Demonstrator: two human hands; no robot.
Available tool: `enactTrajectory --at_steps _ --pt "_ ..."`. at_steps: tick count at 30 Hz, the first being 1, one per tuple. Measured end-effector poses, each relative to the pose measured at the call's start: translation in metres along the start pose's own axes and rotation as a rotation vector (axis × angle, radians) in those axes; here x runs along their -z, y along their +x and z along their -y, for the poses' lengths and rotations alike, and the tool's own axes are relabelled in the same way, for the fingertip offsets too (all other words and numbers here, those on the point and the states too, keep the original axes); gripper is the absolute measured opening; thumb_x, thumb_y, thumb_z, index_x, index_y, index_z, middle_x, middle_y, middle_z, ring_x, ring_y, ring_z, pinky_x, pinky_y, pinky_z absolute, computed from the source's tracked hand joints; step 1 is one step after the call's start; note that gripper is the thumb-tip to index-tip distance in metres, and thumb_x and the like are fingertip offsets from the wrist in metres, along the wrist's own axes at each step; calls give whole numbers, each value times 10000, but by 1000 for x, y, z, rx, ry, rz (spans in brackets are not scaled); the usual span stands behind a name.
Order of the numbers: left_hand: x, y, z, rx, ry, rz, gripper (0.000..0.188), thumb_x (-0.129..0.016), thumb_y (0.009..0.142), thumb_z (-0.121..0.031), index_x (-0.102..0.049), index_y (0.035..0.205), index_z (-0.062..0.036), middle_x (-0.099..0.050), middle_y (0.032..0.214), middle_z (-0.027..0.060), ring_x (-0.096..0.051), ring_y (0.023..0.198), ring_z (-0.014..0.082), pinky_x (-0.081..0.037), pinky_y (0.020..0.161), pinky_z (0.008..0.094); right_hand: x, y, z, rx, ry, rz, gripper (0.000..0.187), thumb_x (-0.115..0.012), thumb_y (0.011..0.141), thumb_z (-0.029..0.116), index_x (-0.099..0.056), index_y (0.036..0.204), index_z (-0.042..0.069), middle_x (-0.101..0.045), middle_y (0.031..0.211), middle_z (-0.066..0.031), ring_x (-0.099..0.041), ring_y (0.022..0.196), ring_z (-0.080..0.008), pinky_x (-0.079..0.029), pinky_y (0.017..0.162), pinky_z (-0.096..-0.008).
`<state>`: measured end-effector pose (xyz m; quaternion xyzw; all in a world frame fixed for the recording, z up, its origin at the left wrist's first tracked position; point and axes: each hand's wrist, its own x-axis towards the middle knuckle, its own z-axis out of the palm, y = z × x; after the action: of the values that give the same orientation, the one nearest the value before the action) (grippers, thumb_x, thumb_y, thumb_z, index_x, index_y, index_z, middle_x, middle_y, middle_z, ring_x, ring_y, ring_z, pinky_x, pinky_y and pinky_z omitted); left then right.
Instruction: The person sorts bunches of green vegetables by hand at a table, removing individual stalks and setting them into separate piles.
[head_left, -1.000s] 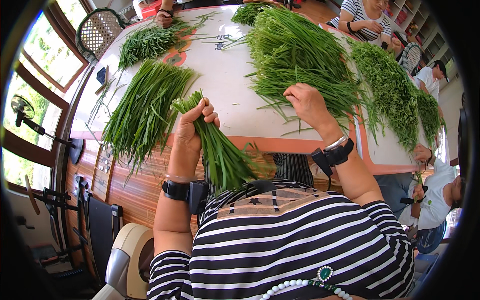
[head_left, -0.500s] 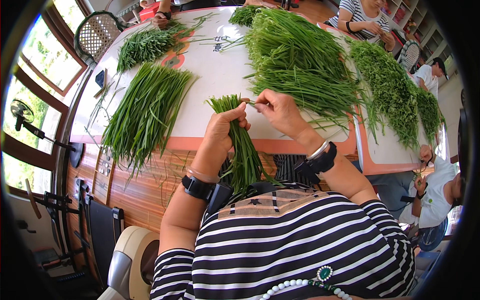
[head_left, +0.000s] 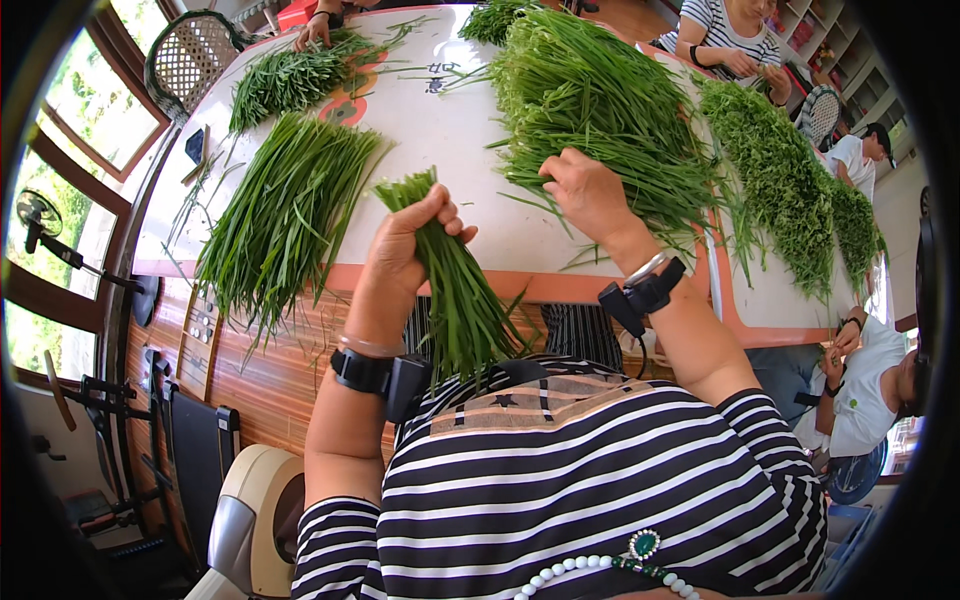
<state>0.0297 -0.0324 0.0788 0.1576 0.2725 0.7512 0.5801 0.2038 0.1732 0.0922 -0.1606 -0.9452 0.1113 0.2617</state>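
My left hand (head_left: 412, 235) is wrapped round a bunch of garlic chives (head_left: 462, 305). Their pale cut ends poke up above the fist, and the long green leaves hang down past the table edge toward my lap. My right hand (head_left: 590, 197) is at the near left side of a large pile of garlic chives (head_left: 610, 110), its fingers pinched together. What lies between those fingertips is too small to make out. Left of the bunch, a neat heap of chives (head_left: 285, 205) rests on the table, its leaf tips drooping over the front edge.
The white table (head_left: 450, 130) has a pink-orange rim. Another pile of greens (head_left: 290, 85) lies far left, with a person's hand (head_left: 315, 32) beside it. A second table at right bears leafy greens (head_left: 770, 170); several people sit around. A dark blue object (head_left: 195, 147) lies at the left edge.
My right hand has left the cut ends of the bunch and moved up and right to the large pile. My left hand has shifted left with the bunch. The far person's hand has moved slightly.
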Motion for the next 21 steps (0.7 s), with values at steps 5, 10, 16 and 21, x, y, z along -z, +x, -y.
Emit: enactTrajectory --at_steps 5,10,16,21 --pt "-13 12 28 69 17 -221 165 -657 920 -174 -546 863 -66 -471 667 -11 -496 609 123 -493 677 306 -6 3 7 18 -169 -14 126 -687 809 119 -580 865 82 -580 872 -85 -624 789 -319 -510 630 -424" --pt "-19 13 32 80 17 -271 144 -670 908 -147 -565 914 -49 -475 678 -11 -500 617 120 -495 688 299 -4 4 9 38 -140 -51 121 -711 784 99 -614 851 70 -579 871 -79 -612 773 -304 -487 618 -399" --pt "-24 21 43 34 -29 -300 170 -693 889 -132 -596 935 0 -515 671 15 -519 592 146 -518 661 323 -3 0 49 -22 249 -97 82 -663 825 134 -612 862 81 -624 835 -94 -615 773 -307 -490 643 -403" --pt "-21 18 40 17 -29 -203 175 -657 919 -164 -607 921 4 -559 689 35 -564 643 160 -511 676 320 -10 -10 59 51 281 -59 103 -688 804 68 -626 880 36 -642 837 -131 -620 728 -311 -484 626 -372"
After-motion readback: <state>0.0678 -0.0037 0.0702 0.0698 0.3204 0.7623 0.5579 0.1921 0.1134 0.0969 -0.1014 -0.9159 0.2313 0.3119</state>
